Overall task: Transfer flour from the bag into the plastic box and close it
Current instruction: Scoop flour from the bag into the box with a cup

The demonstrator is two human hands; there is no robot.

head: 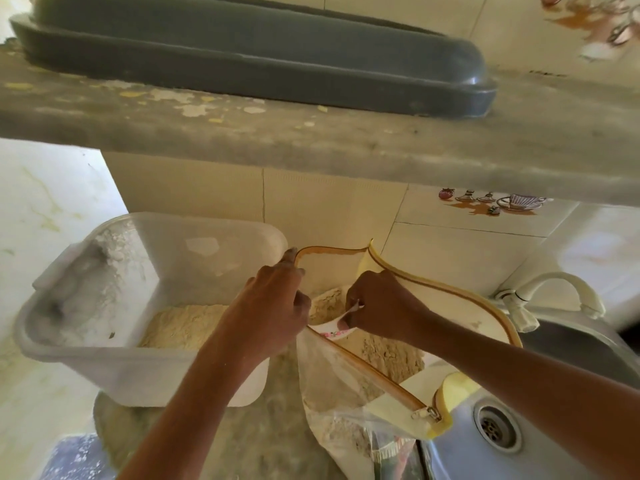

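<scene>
Cream tiled wall [329, 206], concrete shelf [311, 140], steel sink [519, 445].

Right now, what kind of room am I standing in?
Most likely a home kitchen. A steel sink with a drain and a white tap sits on the right, the wall tiles carry teapot and cup pictures, and flour fills the plastic box on the counter.

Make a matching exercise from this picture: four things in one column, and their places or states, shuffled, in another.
1. plastic box
2. bag
3. cup
4. tap

a. gripped by the right hand
b. beside the sink
c. rim held open by the left hand
d. lid off, flour in the bottom

Pairs: 1-d, 2-c, 3-a, 4-b
</scene>
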